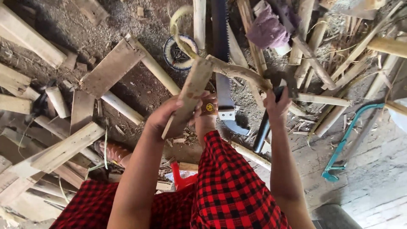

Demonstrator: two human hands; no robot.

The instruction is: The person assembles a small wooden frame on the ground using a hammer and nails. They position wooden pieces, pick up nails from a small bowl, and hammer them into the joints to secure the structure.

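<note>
Two bare hands at work, seen from above over a lap in red-and-black checked cloth (pixel 229 191). Left hand (pixel 167 116) wrapped around the lower end of a flat wooden slat (pixel 190 93), fingers curled behind it and mostly hidden, thumb across the front. Slat tilted up and to the right, upper end meeting a bent stick (pixel 237 72) that runs off rightward. Right hand (pixel 277 106) closed on a dark handle (pixel 265 127), only its lower stretch visible below the palm; head of the tool lost against dark clutter above, so kind of tool hard to tell. One more set of fingers (pixel 207 106) just right of the slat, with a yellow mark on one; whose they are, unclear.

Beyond the hands, on the dirt floor (pixel 140 85): one handsaw (pixel 222 63) with a toothed blade lying straight up the picture, partly covered by the slat and stick. One round dish with a blue rim (pixel 180 53) behind the slat, crossed by a curl of pale strip. One purple rag (pixel 269 27) bunched near the top. One teal hacksaw frame (pixel 345 142) at right, lying apart from the hands. Many split sticks and boards scattered all round, too many and too overlapped to count. One red plastic piece (pixel 182 178) peeping out between the knees, mostly hidden.
</note>
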